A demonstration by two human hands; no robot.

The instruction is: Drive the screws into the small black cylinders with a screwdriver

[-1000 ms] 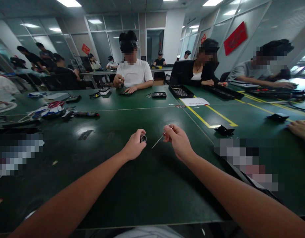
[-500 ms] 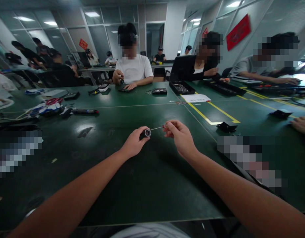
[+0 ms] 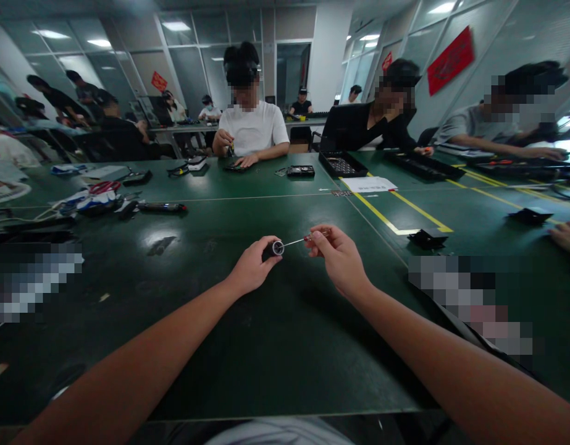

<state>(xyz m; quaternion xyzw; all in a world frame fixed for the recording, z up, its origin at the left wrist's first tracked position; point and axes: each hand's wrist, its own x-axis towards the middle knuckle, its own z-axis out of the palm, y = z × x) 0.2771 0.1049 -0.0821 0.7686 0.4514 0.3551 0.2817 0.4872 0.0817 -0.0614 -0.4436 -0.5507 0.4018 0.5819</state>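
Observation:
My left hand (image 3: 251, 267) is closed around a short black cylinder (image 3: 278, 248), whose ringed, silvery open end faces me. Between the fingertips of my right hand (image 3: 336, 253) is a slim screwdriver (image 3: 294, 241) with a thin metal shaft and a small reddish, partly see-through handle. Its shaft points left, and the tip lies at the rim of the cylinder's open end; I cannot tell whether it goes inside. Both hands are above the green table (image 3: 275, 346), my fingers covering most of the cylinder and the handle.
A black pen-shaped tool (image 3: 163, 207) lies at the left beside a heap of cables and gloves (image 3: 97, 196). Farther off are a black box (image 3: 300, 171), a black tray (image 3: 343, 164) and a white paper (image 3: 368, 184). A small black part (image 3: 427, 239) sits right. Co-workers sit opposite.
The screwdriver's shaft slants down slightly more toward the cylinder's open end. Both hands keep their hold, and the whole view has shifted a little.

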